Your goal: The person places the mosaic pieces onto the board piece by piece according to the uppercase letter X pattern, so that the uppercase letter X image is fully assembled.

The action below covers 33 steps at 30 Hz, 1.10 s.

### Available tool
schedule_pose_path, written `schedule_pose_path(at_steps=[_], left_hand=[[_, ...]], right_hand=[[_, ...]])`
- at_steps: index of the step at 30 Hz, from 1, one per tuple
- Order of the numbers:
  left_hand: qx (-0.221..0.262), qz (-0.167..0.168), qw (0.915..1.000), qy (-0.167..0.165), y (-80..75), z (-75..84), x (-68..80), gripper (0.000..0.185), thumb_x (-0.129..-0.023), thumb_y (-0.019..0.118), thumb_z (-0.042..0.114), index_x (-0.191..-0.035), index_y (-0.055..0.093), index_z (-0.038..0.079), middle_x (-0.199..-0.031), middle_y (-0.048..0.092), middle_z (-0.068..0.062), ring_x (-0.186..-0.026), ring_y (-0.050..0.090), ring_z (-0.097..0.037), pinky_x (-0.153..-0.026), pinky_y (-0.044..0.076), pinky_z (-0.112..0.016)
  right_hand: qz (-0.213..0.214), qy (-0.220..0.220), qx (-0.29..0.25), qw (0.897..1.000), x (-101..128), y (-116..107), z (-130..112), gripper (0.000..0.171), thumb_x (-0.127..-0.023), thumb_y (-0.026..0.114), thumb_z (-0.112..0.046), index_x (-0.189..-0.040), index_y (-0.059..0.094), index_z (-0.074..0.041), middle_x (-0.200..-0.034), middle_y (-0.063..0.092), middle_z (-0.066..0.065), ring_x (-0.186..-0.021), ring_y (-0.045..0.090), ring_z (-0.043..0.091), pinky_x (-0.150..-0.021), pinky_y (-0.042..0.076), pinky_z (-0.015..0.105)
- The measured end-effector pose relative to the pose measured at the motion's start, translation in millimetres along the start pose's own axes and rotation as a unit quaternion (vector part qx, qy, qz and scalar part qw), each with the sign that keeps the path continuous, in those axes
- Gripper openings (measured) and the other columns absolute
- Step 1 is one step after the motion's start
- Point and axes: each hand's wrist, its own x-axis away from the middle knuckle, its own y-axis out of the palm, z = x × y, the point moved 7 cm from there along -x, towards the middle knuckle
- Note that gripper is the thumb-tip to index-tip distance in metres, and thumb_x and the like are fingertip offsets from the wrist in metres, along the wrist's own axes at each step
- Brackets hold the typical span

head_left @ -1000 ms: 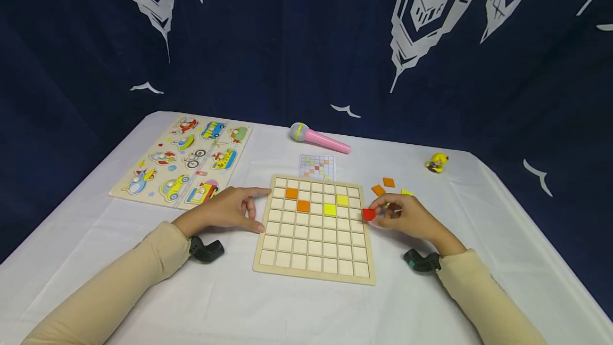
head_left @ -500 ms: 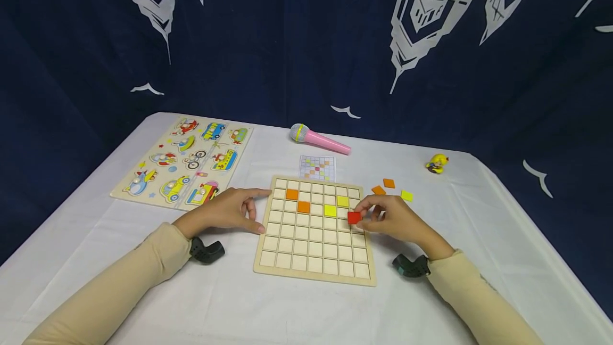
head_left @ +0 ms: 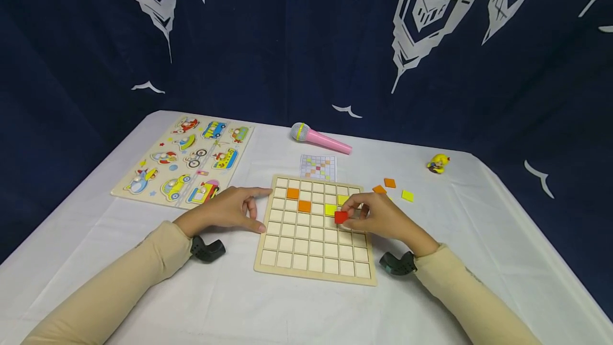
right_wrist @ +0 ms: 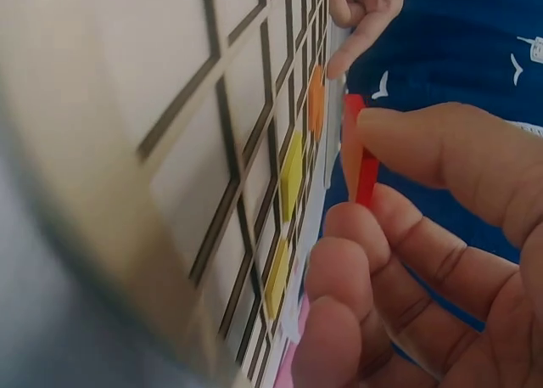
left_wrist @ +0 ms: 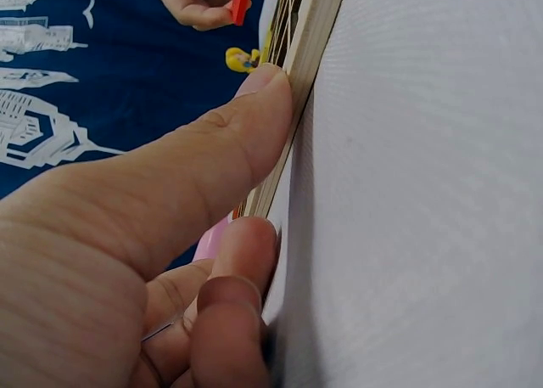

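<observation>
A light wooden grid board (head_left: 315, 276) lies on the table with orange tiles (head_left: 292, 194) and yellow tiles (head_left: 330, 210) set in some of its squares. At its left edge rests my left hand (head_left: 229, 210), thumb and straight index finger spread along the rim, the other fingers bent. The left wrist view shows that thumb (left_wrist: 212, 150) against the board's edge. My right hand (head_left: 380, 217) pinches a red square tile (head_left: 341, 218) between thumb and fingers. The right wrist view has this tile held on edge, apart from the grid. The hand hides part of the board's right side.
Loose orange tiles (head_left: 390, 182) and a yellow tile (head_left: 407, 196) lie right of the board. Behind it are a small printed pattern card (head_left: 318, 166) and a pink toy microphone (head_left: 328, 141). A picture puzzle board (head_left: 187, 161) lies left; a yellow-haired figurine (head_left: 438, 163) stands back right.
My right hand has carried the red tile leftward, from the board's right edge to over the grid near the yellow tiles. The left hand stays at the left edge.
</observation>
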Motion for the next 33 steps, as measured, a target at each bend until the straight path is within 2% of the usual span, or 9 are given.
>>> schedule_pose_path(at_steps=[5,10,18,25,33], left_hand=[[-0.001,0.0,1.0,0.002,-0.2,0.3,-0.1,0.094,-0.082,0.097,0.029,-0.159,0.051,0.001,-0.083,0.068,0.002,-0.065,0.056,-0.014,-0.063,0.043,-0.027],[-0.001,-0.001,1.0,0.001,-0.2,0.1,0.1,0.094,-0.082,0.097,0.029,-0.159,0.051,0.001,-0.083,0.068,0.002,-0.065,0.056,-0.015,-0.062,0.043,-0.027],[-0.001,-0.001,1.0,0.0,-0.6,0.5,-0.1,0.093,-0.082,0.097,0.028,-0.158,0.052,0.0,-0.082,0.068,0.002,-0.065,0.056,-0.015,-0.061,0.042,-0.027],[-0.004,-0.001,1.0,0.001,-0.3,-0.2,-0.2,0.093,-0.082,0.097,0.029,-0.158,0.052,0.0,-0.082,0.067,0.003,-0.065,0.056,-0.014,-0.061,0.042,-0.027],[-0.005,0.002,1.0,0.003,-0.8,0.5,0.1,0.093,-0.082,0.097,0.029,-0.158,0.052,0.0,-0.082,0.067,0.002,-0.064,0.056,-0.015,-0.06,0.042,-0.027]], right_hand=[[-0.015,0.007,-0.011,1.0,-7,7,-4,0.018,-0.088,0.088,-0.008,-0.101,0.076,-0.004,-0.085,0.065,-0.004,-0.061,0.052,0.011,-0.061,0.044,0.024],[-0.02,-0.004,0.02,1.0,-14,14,-11,0.015,-0.088,0.088,-0.008,-0.098,0.076,-0.006,-0.08,0.064,-0.008,-0.058,0.049,0.008,-0.061,0.042,0.024],[-0.028,0.006,0.032,0.999,-25,24,-16,0.014,-0.088,0.087,-0.007,-0.098,0.077,-0.006,-0.079,0.064,-0.008,-0.058,0.048,0.007,-0.064,0.041,0.025],[-0.04,0.015,0.042,0.998,-32,32,-19,0.016,-0.086,0.087,-0.006,-0.099,0.078,-0.007,-0.078,0.064,-0.009,-0.065,0.052,0.008,-0.068,0.044,0.027],[-0.038,0.018,0.056,0.998,-36,34,-21,0.016,-0.085,0.089,-0.008,-0.095,0.077,-0.009,-0.077,0.064,-0.009,-0.064,0.051,0.009,-0.07,0.044,0.03]])
